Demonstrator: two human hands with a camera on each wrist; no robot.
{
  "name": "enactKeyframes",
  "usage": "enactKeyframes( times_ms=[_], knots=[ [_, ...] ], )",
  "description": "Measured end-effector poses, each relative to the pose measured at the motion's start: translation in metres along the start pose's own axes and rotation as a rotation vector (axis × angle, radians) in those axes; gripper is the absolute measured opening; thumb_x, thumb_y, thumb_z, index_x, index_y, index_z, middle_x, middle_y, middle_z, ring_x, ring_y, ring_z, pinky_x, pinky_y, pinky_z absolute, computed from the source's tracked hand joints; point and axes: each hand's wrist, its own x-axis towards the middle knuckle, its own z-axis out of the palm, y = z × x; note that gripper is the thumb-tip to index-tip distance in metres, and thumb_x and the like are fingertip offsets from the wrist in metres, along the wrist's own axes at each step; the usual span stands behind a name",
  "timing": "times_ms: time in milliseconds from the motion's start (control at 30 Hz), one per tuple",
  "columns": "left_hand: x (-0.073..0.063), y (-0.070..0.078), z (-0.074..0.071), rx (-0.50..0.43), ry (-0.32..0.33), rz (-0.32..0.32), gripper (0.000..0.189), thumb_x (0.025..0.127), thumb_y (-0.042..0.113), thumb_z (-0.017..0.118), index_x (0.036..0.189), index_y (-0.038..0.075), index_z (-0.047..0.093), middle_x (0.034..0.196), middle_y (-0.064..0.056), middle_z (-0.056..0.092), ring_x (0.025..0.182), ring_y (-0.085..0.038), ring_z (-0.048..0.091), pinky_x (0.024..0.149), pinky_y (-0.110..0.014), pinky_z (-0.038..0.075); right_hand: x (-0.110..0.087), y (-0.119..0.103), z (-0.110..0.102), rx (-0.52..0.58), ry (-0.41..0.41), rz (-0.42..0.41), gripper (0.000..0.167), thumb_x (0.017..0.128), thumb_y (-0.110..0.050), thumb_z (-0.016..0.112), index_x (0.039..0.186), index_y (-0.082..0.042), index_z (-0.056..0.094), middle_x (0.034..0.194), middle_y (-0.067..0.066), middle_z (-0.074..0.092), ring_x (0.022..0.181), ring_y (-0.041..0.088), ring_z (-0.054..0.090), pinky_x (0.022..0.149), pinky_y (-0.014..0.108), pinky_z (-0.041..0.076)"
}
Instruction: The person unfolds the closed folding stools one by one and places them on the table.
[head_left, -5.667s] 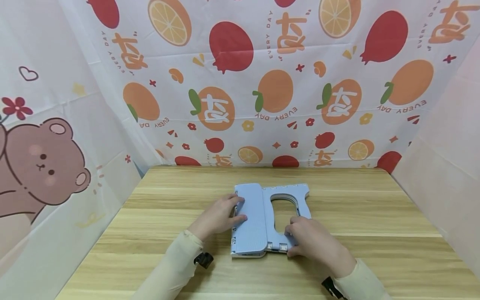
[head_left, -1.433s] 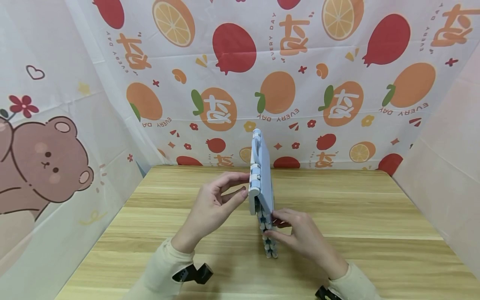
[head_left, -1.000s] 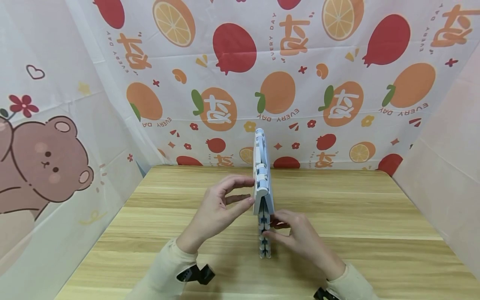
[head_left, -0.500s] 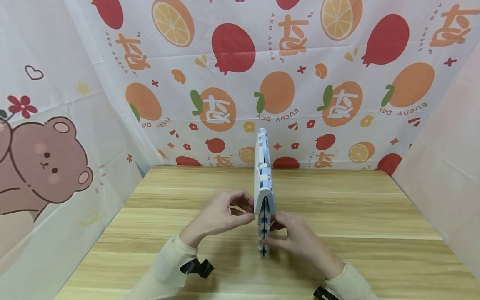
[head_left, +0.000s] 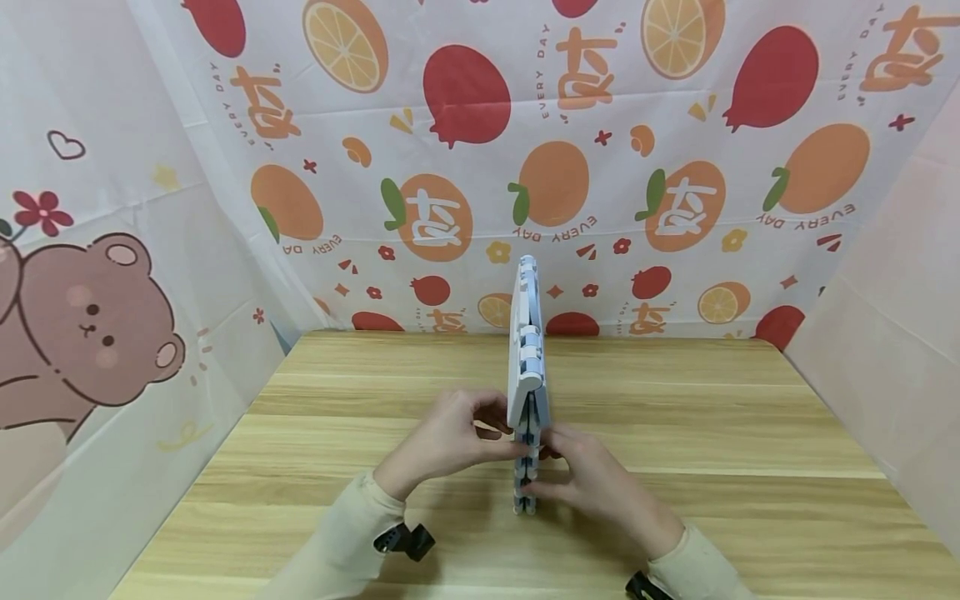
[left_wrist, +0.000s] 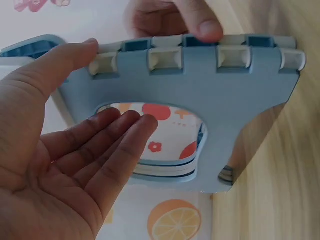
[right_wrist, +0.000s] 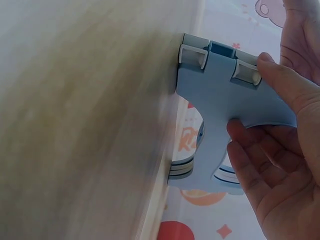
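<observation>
A light blue and white folding step stool, nearly flat, stands upright on the wooden table with its narrow hinged edge towards me. Its top panels part in a slim gap underneath. My left hand grips the lower half from the left, thumb on the hinged edge; in the left wrist view its fingers lie by the oval cutout of the leg panel. From the right, my right hand holds the legs slightly lower. Its thumb also lies on the hinged edge, with fingers at the cutout in the right wrist view.
The wooden table surrounds the stool. Behind it hangs a fruit-print cloth, with a bear-print cloth on the left and a pale cloth on the right. Black wrist cameras sit at both cuffs.
The stool has gone from lying flat to standing upright, its panels folded closer together. My left hand has slid down from the upper panel to the legs; my right hand has stayed low.
</observation>
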Motion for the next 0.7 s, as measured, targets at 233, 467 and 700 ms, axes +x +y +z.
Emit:
enactKeyframes(
  times_ms=[233,467,700],
  knots=[
    [0.001,-0.002,0.005,0.009,-0.027,0.018,0.042,0.086,0.019,0.092,0.124,0.012,0.076,0.109,-0.001,0.081,0.095,-0.014,0.077,0.087,-0.040,0.067,-0.001,0.002,0.000,-0.003,0.015,-0.030,0.052,0.087,-0.029,0.092,0.133,-0.016,0.070,0.126,-0.004,0.074,0.105,0.008,0.072,0.090,0.032,0.065],
    [0.001,-0.002,0.007,-0.001,-0.026,0.008,0.044,0.085,0.013,0.091,0.125,0.008,0.074,0.107,-0.004,0.080,0.095,-0.019,0.077,0.083,-0.031,0.067,0.000,0.001,-0.003,0.032,-0.012,0.012,0.049,0.086,-0.029,0.092,0.129,-0.017,0.071,0.124,-0.004,0.076,0.105,0.009,0.074,0.091,0.032,0.065],
    [0.002,-0.003,0.006,0.010,-0.024,-0.005,0.043,0.084,0.014,0.091,0.123,0.009,0.074,0.105,-0.003,0.079,0.093,-0.016,0.075,0.079,-0.023,0.065,0.002,0.005,-0.009,0.051,-0.068,0.040,0.048,0.086,-0.025,0.092,0.129,-0.016,0.071,0.122,-0.002,0.077,0.106,0.011,0.075,0.093,0.032,0.065]
  ],
)
